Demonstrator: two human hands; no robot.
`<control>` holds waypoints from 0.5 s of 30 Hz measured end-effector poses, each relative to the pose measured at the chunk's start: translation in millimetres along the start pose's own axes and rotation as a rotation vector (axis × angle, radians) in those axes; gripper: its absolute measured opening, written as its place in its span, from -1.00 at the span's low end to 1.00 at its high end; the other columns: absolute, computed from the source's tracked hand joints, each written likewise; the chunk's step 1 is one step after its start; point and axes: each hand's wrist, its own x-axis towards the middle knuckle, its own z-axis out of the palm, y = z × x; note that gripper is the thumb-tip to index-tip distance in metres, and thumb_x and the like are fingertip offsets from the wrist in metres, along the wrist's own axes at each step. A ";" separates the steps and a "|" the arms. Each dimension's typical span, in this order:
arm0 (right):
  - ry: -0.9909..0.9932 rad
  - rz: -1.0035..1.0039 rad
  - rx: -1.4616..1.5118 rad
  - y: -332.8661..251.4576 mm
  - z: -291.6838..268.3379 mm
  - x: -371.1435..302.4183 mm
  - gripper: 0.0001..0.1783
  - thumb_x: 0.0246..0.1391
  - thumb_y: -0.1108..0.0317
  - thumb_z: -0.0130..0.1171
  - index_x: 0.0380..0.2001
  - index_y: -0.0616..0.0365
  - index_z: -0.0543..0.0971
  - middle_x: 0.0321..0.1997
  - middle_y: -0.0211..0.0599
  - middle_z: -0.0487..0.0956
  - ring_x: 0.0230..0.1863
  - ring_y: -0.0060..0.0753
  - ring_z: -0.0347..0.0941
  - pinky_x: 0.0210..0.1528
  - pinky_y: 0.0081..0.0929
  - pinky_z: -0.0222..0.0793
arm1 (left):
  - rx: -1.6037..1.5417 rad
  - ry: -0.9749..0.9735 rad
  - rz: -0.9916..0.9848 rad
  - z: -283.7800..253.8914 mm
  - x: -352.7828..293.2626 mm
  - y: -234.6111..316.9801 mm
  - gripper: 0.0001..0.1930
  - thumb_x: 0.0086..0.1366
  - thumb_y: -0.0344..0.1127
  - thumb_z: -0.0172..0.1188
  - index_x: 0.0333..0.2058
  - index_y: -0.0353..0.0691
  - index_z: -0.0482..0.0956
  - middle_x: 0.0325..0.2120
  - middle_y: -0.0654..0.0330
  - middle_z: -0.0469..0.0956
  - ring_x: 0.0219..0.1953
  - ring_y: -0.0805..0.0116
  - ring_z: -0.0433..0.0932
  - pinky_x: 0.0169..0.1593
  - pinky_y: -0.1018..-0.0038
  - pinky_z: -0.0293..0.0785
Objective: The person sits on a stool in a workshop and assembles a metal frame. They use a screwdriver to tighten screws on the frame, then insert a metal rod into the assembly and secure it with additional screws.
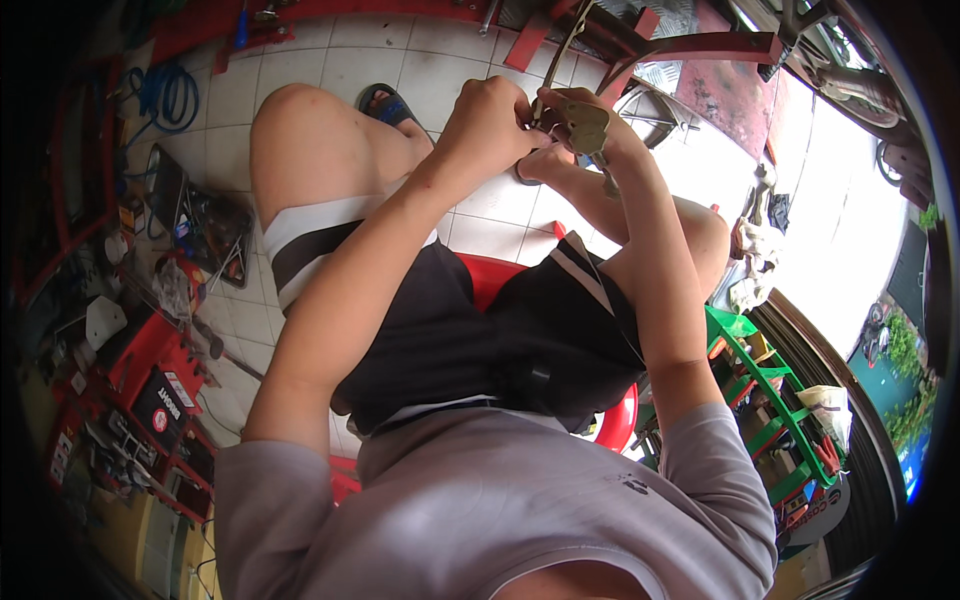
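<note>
From where I stand, the olive metal piece (588,132) lies right at the right hand (627,145), its long axis slanting from those fingertips back toward the wrist; the right fingers curl about it, though their tips are partly hidden. The left hand (485,118) comes in from the other side, thumb and forefinger drawn together at the near end of a thin strip (556,62); exactly what they pinch I cannot tell. That strip runs up and away from both sets of fingers, toward a red metal frame (700,50) beyond them to the right, and whether the two touch is unclear. The right hand is nearer the piece, the left just beside it. Below the fingers are bare legs and the tiled floor (490,236); a blue hose (165,95) lies well off to their left, a green rack (765,365) behind them to the right.
</note>
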 end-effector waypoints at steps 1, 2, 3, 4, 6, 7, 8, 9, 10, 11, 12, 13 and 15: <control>0.000 -0.035 -0.048 3.7 -1.9 3.6 -0.47 0.10 0.05 0.23 0.03 0.16 0.47 -0.21 -0.34 0.57 -0.21 -0.62 0.48 -0.24 -0.73 0.39 | 0.060 0.042 0.008 0.8 -1.9 2.9 -0.81 0.07 -0.40 0.33 -0.41 -0.45 0.60 -0.56 0.08 0.64 -0.51 0.39 0.65 -0.46 0.55 0.45; 0.000 -0.070 -0.095 8.2 -4.0 9.8 -0.48 0.12 0.04 0.21 0.02 0.16 0.47 -0.21 -0.34 0.57 -0.22 -0.62 0.47 -0.24 -0.72 0.39 | 0.041 0.029 0.014 2.3 -0.7 2.5 -0.81 0.08 -0.40 0.33 -0.42 -0.44 0.60 -0.57 0.08 0.63 -0.51 0.38 0.66 -0.47 0.54 0.44; 0.001 -0.105 -0.143 12.4 -6.6 13.7 -0.50 0.13 0.04 0.19 0.01 0.17 0.48 -0.21 -0.34 0.57 -0.23 -0.63 0.47 -0.24 -0.71 0.39 | 0.023 0.015 0.020 4.8 1.4 0.7 -0.82 0.08 -0.40 0.32 -0.43 -0.44 0.60 -0.57 0.08 0.63 -0.52 0.38 0.66 -0.47 0.54 0.44; -0.035 -0.079 -0.136 6.7 -4.6 11.1 -0.53 0.16 0.04 0.15 -0.04 0.18 0.50 -0.26 -0.36 0.58 -0.25 -0.61 0.48 -0.26 -0.69 0.39 | 0.004 0.009 0.015 6.3 1.7 -3.1 -0.82 0.09 -0.40 0.32 -0.44 -0.44 0.60 -0.58 0.09 0.63 -0.52 0.37 0.66 -0.48 0.54 0.43; -0.095 -0.025 -0.121 -10.9 -1.8 0.3 -0.56 0.21 0.02 0.07 -0.13 0.21 0.54 -0.37 -0.40 0.59 -0.30 -0.58 0.50 -0.30 -0.64 0.40 | -0.036 0.018 -0.010 8.5 1.3 -8.2 -0.83 0.10 -0.40 0.30 -0.44 -0.43 0.61 -0.59 0.09 0.63 -0.52 0.36 0.67 -0.47 0.53 0.44; -0.106 -0.111 -0.196 -8.1 -6.1 1.7 -0.56 0.22 0.01 0.04 -0.20 0.23 0.55 -0.43 -0.37 0.59 -0.35 -0.54 0.51 -0.32 -0.59 0.40 | -0.055 0.020 -0.019 8.6 0.8 -7.9 -0.84 0.11 -0.40 0.29 -0.44 -0.43 0.61 -0.59 0.09 0.63 -0.52 0.36 0.67 -0.47 0.53 0.44; -0.117 -0.196 -0.272 -2.8 -13.3 5.8 -0.55 0.23 0.01 0.01 -0.27 0.24 0.57 -0.50 -0.35 0.58 -0.40 -0.49 0.52 -0.34 -0.54 0.40 | -0.042 0.016 -0.023 8.6 0.7 -7.4 -0.84 0.12 -0.40 0.29 -0.44 -0.43 0.61 -0.59 0.09 0.63 -0.51 0.36 0.67 -0.46 0.53 0.45; -0.128 -0.281 -0.348 1.6 -17.3 9.4 -0.52 0.24 0.00 -0.02 -0.34 0.26 0.58 -0.56 -0.32 0.58 -0.45 -0.44 0.53 -0.36 -0.50 0.41 | -0.030 0.012 -0.027 8.2 0.8 -6.7 -0.84 0.13 -0.40 0.28 -0.43 -0.42 0.61 -0.58 0.08 0.63 -0.51 0.36 0.68 -0.46 0.54 0.45; -0.022 -0.333 -0.473 5.3 -17.4 12.2 -0.53 0.21 0.01 0.00 -0.37 0.27 0.59 -0.51 -0.18 0.58 -0.41 -0.29 0.54 -0.31 -0.40 0.42 | -0.017 0.008 -0.032 8.0 1.2 -5.6 -0.85 0.13 -0.40 0.27 -0.43 -0.42 0.61 -0.58 0.08 0.63 -0.50 0.36 0.68 -0.46 0.54 0.45; 0.084 -0.384 -0.598 9.2 -17.3 14.8 -0.53 0.17 0.01 0.01 -0.39 0.27 0.59 -0.47 -0.04 0.58 -0.38 -0.14 0.55 -0.27 -0.31 0.43 | -0.015 -0.001 -0.032 7.7 1.4 -4.3 -0.85 0.14 -0.40 0.27 -0.43 -0.42 0.60 -0.58 0.07 0.63 -0.50 0.36 0.68 -0.46 0.55 0.46; 0.192 -0.433 -0.722 13.2 -18.0 16.9 -0.53 0.14 0.02 0.03 -0.42 0.28 0.60 -0.43 0.10 0.58 -0.34 0.00 0.56 -0.23 -0.21 0.45 | -0.013 -0.010 -0.031 7.3 1.4 -2.6 -0.85 0.14 -0.41 0.27 -0.43 -0.42 0.60 -0.58 0.07 0.64 -0.50 0.36 0.68 -0.46 0.56 0.46; 0.266 -0.276 -0.737 6.9 -11.2 11.7 -0.53 0.16 0.06 -0.01 -0.44 0.32 0.58 -0.39 0.22 0.56 -0.29 0.16 0.53 -0.17 -0.11 0.44 | -0.010 -0.018 -0.031 7.1 1.0 -2.0 -0.85 0.14 -0.41 0.27 -0.43 -0.43 0.60 -0.57 0.06 0.64 -0.50 0.36 0.68 -0.45 0.56 0.46; 0.320 -0.341 -0.815 12.8 -4.3 15.0 -0.55 0.20 0.09 -0.05 -0.44 0.29 0.60 -0.46 0.10 0.57 -0.34 0.13 0.53 -0.23 -0.15 0.43 | -0.039 -0.019 -0.039 8.3 -0.2 -1.3 -0.85 0.14 -0.42 0.26 -0.42 -0.43 0.60 -0.57 0.04 0.63 -0.49 0.36 0.68 -0.45 0.56 0.48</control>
